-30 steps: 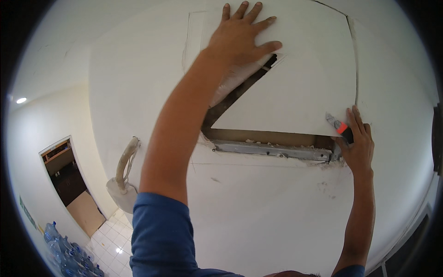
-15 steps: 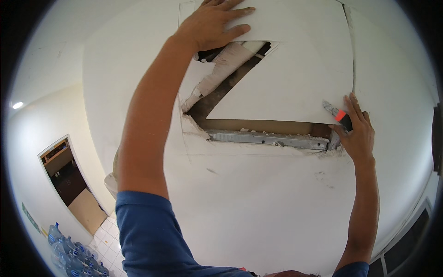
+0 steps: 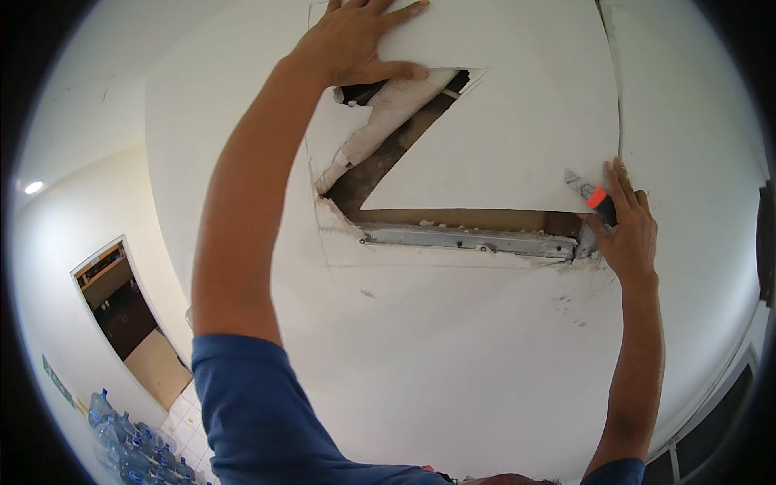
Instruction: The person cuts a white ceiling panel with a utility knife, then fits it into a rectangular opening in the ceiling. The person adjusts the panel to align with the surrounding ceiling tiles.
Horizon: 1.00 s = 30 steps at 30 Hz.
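The left hand (image 3: 356, 40) lies open and flat on the white panel (image 3: 509, 129), up over the ceiling hole (image 3: 380, 174). The right hand (image 3: 626, 230) holds a small knife (image 3: 592, 196), touching the panel's nearest corner, blade pointing up-left.

A cluster of large blue water bottles (image 3: 121, 440) stands on the tiled floor at the lower left, below the doorway. Just above them, a small green sign (image 3: 58, 380) hangs on the white wall, its markings too small to tell.
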Available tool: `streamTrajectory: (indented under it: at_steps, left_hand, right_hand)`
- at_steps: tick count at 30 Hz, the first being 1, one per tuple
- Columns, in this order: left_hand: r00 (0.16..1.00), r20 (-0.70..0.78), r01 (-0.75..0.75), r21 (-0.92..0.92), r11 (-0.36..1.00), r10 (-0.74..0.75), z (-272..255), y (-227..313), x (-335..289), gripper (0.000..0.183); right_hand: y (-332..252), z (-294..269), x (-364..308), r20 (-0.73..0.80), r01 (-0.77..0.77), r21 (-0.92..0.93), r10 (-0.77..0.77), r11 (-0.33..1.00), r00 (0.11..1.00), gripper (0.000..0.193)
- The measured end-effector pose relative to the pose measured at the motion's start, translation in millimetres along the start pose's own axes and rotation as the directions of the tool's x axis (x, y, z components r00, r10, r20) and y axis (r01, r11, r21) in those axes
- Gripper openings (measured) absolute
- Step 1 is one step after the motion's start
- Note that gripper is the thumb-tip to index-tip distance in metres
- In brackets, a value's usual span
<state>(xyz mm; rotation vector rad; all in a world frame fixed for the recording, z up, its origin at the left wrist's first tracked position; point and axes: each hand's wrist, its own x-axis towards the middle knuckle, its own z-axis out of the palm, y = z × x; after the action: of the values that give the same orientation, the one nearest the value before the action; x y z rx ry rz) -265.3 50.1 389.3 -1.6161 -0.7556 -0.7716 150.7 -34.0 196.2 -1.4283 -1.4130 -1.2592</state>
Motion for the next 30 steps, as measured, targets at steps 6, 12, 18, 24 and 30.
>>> streamTrajectory:
  at_steps: [6, 12, 18, 24, 30]
  left_hand:
    - [0.992, 0.130, 0.000, -0.046, 0.999, 0.006, 4, -13, 3, 0.091]
    - [0.993, 0.089, 0.086, -0.121, 0.989, -0.075, 5, -9, -5, 0.088]
    - [0.992, 0.082, 0.109, -0.141, 0.984, -0.098, 13, -5, -8, 0.089]
    - [0.970, 0.051, 0.244, -0.157, 0.957, -0.239, 17, -7, -24, 0.096]
    - [0.906, -0.358, 0.171, -0.180, 0.969, -0.226, 50, -11, -20, 0.103]
  right_hand:
    - [-1, -1, 2, -0.009, 0.002, -0.018, -0.002, 1.000, 1.000, 0.089]
    - [-7, -1, 3, 0.006, -0.032, 0.039, 0.032, 0.999, 0.999, 0.090]
    - [-7, -4, 2, 0.027, -0.063, 0.042, 0.062, 0.997, 0.998, 0.091]
    - [0, -1, 2, -0.033, 0.014, 0.125, -0.010, 0.992, 0.999, 0.095]
    - [2, 6, -1, -0.028, -0.022, 0.119, 0.025, 0.993, 0.999, 0.092]
